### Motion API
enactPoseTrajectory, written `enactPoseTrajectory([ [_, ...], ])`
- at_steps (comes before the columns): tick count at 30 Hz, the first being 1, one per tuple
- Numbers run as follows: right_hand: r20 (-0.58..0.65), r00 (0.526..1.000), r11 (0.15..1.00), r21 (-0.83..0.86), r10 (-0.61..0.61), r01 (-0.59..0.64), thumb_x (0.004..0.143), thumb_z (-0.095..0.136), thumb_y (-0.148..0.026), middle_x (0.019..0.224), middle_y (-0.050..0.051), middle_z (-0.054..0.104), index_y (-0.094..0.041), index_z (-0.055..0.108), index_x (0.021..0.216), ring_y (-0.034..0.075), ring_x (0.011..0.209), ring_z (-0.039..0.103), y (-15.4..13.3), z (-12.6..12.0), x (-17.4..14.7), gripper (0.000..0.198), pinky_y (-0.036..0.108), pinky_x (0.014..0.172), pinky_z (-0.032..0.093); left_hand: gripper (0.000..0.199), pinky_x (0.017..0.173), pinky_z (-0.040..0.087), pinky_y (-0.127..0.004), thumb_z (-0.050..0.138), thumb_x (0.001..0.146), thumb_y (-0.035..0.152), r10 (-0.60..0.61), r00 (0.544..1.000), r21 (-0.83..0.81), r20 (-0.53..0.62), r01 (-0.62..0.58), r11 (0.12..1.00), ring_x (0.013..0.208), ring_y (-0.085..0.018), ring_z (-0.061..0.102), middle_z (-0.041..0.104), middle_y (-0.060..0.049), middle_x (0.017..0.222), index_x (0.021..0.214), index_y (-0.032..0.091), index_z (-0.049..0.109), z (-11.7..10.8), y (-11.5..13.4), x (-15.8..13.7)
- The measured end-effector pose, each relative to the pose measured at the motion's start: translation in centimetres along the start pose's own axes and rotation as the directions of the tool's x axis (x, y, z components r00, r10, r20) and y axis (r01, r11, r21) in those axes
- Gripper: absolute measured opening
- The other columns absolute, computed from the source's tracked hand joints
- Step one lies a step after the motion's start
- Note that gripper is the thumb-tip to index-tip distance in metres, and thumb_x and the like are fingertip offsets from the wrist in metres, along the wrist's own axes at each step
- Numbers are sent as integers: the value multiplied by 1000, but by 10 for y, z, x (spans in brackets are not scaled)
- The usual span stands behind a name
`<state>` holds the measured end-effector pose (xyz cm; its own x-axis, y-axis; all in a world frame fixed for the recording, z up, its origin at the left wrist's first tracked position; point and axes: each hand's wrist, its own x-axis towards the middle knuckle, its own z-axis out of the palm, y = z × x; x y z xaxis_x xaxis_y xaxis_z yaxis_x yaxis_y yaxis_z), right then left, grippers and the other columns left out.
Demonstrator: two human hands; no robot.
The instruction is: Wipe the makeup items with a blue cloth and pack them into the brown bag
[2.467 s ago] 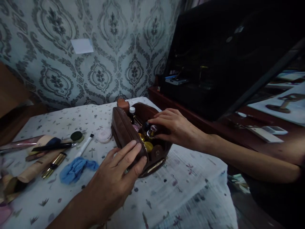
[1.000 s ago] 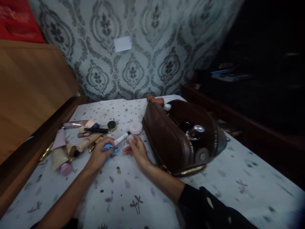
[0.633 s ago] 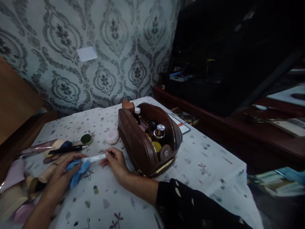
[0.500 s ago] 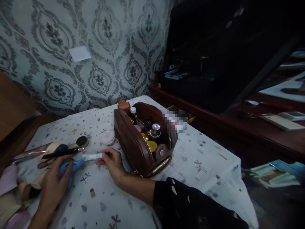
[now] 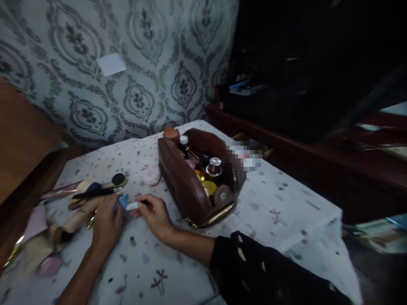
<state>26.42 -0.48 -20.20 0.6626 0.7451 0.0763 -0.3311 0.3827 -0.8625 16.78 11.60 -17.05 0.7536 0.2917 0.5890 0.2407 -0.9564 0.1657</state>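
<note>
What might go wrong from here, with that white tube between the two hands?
The white tube could slip: the right hand pinches it near its dark end, with the blue cloth at the other.
The left hand is right by the black pen and beige tube, so a sideways move might knock them.
The brown bag is open; a bump might topple the silver-topped container inside.

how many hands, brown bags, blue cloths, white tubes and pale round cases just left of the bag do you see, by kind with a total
Hands: 2 (left hand, right hand)
Brown bag: 1
Blue cloth: 1, in the left hand
White tube: 1, in the right hand
Pale round case: 1
Total: 6
</note>
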Motion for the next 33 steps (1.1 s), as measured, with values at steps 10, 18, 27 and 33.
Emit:
enactPoseTrajectory([
  [10,-43,998,998,-47,-40,38,78,69,-43,75,0,67,-20,59,89,16,65,69,-9,-4,3,27,31,68,59,31,93,49,-39,40,88,12,-125,992,-137,-17,121,983,103,-24,63,70,-8,105,105,18,66,-12,-19,-6],
  [18,-102,995,995,-99,5,-15,76,73,-45,75,-1,67,-20,61,93,14,66,65,-14,-4,0,32,30,71,55,26,83,50,-37,47,100,32,58,938,-92,341,-28,995,95,-24,62,69,-7,99,116,22,65,-21,-6,-9],
  [27,-242,970,999,15,37,-35,66,81,-49,80,-1,66,-20,61,89,16,70,66,-2,-8,11,41,33,75,56,20,80,51,-35,52,99,33,-134,973,63,190,124,990,93,-23,65,71,-5,97,102,21,68,-18,-15,-10],
  [33,-219,974,997,60,55,-43,70,77,-44,85,-1,64,-21,59,91,16,72,68,-2,-10,9,36,36,84,59,25,92,50,-42,44,100,26,-145,988,41,54,142,989,104,-27,64,69,-11,107,109,15,65,-24,-20,-10],
])
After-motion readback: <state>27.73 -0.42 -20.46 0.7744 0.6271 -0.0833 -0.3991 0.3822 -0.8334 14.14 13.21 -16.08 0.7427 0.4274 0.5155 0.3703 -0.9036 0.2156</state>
